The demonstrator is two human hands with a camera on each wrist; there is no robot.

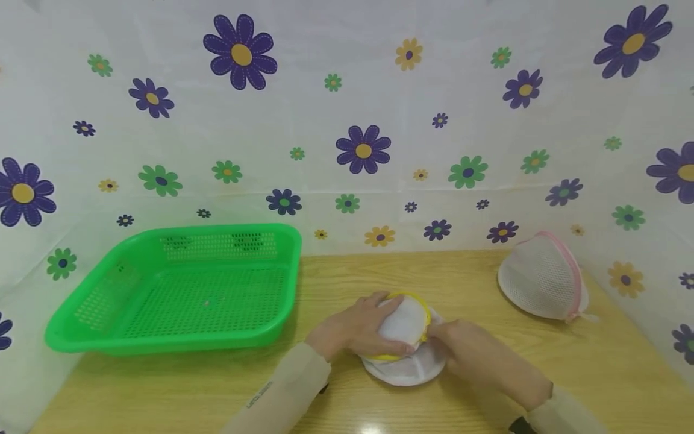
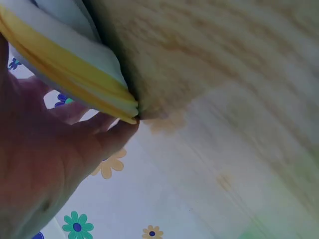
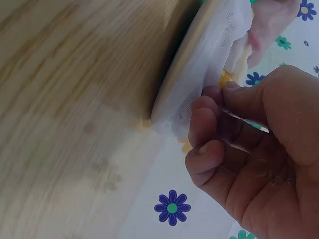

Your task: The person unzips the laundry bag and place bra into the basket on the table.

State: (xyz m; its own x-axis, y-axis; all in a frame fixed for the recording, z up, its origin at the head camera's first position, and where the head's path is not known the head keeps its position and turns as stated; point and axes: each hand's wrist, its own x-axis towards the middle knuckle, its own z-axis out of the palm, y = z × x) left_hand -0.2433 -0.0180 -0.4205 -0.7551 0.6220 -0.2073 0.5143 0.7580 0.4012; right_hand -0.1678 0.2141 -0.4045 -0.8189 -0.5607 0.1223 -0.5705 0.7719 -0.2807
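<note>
A white mesh laundry bag (image 1: 405, 372) with yellow zipper trim (image 1: 417, 296) lies on the table in front of me, its round top facing up. My left hand (image 1: 364, 328) grips it from the left, thumb near and fingers on the far side; in the left wrist view its fingertips meet the yellow trim (image 2: 75, 67). On the right side of the bag, my right hand (image 1: 474, 349) pinches a small piece at the yellow edge between thumb and forefinger, its other fingers curled, as the right wrist view shows. Exactly what it pinches is mostly hidden by the fingertips.
A green perforated plastic basket (image 1: 179, 343) stands at the left of the wooden table (image 1: 347, 271). Another white mesh laundry bag (image 1: 537, 277), dome-shaped with pink trim, sits at the back right. A flower-print sheet (image 1: 303, 102) hangs behind the table.
</note>
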